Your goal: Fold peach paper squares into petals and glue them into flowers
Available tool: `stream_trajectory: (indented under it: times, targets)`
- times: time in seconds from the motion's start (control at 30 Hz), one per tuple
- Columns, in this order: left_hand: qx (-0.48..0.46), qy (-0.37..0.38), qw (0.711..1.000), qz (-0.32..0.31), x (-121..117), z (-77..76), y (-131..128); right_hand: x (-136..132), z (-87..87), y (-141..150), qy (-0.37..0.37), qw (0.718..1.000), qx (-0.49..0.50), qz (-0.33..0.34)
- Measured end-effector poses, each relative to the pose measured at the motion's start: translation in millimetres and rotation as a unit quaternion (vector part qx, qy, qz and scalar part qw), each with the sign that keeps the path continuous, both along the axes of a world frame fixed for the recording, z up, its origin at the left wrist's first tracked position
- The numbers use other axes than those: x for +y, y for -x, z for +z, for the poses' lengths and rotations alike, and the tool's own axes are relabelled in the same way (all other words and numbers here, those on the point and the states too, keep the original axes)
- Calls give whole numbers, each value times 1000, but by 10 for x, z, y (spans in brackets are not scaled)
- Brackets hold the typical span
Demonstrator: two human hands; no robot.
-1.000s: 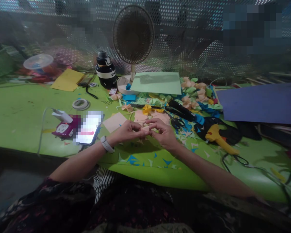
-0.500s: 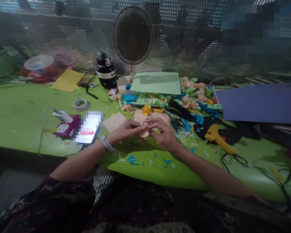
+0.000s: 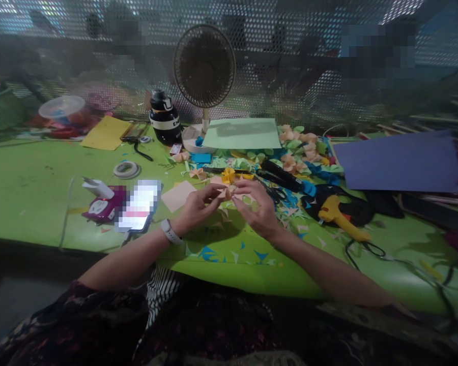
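Observation:
Between my two hands is a small peach paper flower (image 3: 226, 193), held up over the green table (image 3: 34, 193). My left hand (image 3: 199, 207) pinches its left side with thumb and fingers. From the right, my right hand (image 3: 258, 209) has its thumb and fingertips closed on the other side. Just behind the fingers lies a yellow paper flower (image 3: 228, 176). A flat peach paper square (image 3: 179, 195) rests beside my left hand, and paper scraps (image 3: 208, 253) in blue and pale green lie in front of both hands.
A black stapler (image 3: 278, 175) and a yellow glue gun (image 3: 343, 217) lie to the right. Behind them are many paper flowers (image 3: 309, 147), a pale green sheet (image 3: 244, 133), a fan (image 3: 205, 66) and a black bottle (image 3: 165, 119). On the left are a lit phone (image 3: 139, 206) and a tape roll (image 3: 126, 170).
The peach paper in my fingers has turned and now shows its petals spread. My hands have shifted slightly around it, and the whole view has moved a little.

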State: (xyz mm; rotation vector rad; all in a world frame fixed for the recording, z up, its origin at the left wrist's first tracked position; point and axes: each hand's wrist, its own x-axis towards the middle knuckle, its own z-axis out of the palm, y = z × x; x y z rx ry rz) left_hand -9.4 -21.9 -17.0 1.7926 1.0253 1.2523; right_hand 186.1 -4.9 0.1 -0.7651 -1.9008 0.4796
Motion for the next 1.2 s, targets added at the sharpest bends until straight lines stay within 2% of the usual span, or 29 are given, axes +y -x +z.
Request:
stream_trajectory:
  times: [0.07, 0.17, 0.3, 0.4, 0.63, 0.97, 1.2]
  targets:
    - [-103, 78, 992, -10, 25, -9, -9, 21, 10, -19, 28, 998, 45, -19]
    - [-182, 158, 970, -14, 43, -12, -16, 68, -17, -29, 133, 985, 108, -8]
    - [-203, 169, 964, -27, 37, -17, -32, 81, -58, 0, 293, 944, 150, 32]
    - [-209, 164, 963, -32, 27, -28, -47, 73, -72, 29, 351, 917, 184, 53]
    - [-197, 148, 969, -31, 14, -17, -44, 99, -93, 59, 397, 884, 235, 77]
    - [-146, 114, 982, -29, 6, -18, -40, 101, -84, 43, 379, 903, 189, 73]
    - [-120, 87, 989, -27, 4, -28, -45, 84, -73, 46, 389, 896, 200, 79]
